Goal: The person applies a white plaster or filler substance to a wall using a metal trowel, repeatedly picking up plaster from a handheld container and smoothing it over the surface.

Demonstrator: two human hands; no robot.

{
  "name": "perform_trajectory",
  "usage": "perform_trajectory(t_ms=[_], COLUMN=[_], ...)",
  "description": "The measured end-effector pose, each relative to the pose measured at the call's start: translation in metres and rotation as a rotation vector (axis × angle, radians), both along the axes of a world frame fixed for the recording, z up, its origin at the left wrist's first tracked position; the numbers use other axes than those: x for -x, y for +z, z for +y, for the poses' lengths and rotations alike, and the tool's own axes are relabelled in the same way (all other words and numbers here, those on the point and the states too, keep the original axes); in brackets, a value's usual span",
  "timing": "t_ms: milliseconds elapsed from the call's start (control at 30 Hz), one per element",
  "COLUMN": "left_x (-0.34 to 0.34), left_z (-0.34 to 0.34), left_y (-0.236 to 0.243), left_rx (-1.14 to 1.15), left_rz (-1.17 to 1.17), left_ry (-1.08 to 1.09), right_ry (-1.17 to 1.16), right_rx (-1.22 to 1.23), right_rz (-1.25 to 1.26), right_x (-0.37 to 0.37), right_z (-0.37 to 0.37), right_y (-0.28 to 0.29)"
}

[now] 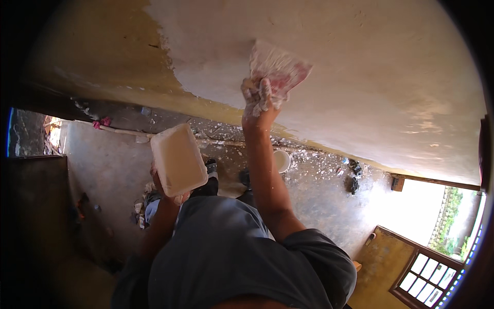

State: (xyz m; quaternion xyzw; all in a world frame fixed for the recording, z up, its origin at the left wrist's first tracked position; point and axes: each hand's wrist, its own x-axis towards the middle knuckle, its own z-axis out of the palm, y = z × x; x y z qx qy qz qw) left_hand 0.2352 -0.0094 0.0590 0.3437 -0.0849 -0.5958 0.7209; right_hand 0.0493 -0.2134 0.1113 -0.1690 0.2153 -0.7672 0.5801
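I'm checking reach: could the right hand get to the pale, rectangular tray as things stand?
Probably yes: nothing visible blocks the space between the right hand and the pale, rectangular tray in the left hand, though the right holds a broad, white-smeared scraper.

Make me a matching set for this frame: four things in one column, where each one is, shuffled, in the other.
Things:
1. Wide scraper
2. Rectangular tray
3. White round tub
4. Multi-pane window

Places:
A. On the floor
B. In the right hand
C. Lower right of the picture
D. In the left hand

Pairs: 1-B, 2-D, 3-A, 4-C
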Motion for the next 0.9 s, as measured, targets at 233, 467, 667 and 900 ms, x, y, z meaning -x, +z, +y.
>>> perform_trajectory(t_ms=[233,467,667,900], left_x=[-0.017,-0.019,-0.023,0.011], left_z=[0.029,0.022,0.034,0.006], left_y=[-0.015,0.005,-0.032,-0.015], left_rx=[-0.127,-0.199,-0.129,-0.110], left_rz=[0.001,0.071,-0.079,0.118], left_ry=[0.086,0.078,0.023,-0.140], right_ry=[0.105,0.022,-0.028,-0.021], right_rx=[-0.307,-0.545,-0.478,0.009], right_rz=[0.031,0.319,1.703,1.809], right_x=[-0.016,0.024,0.089,0.031], right_z=[0.003,0.013,0.059,0.004], right_y=[-0.166,-0.306,-0.281,-0.132])
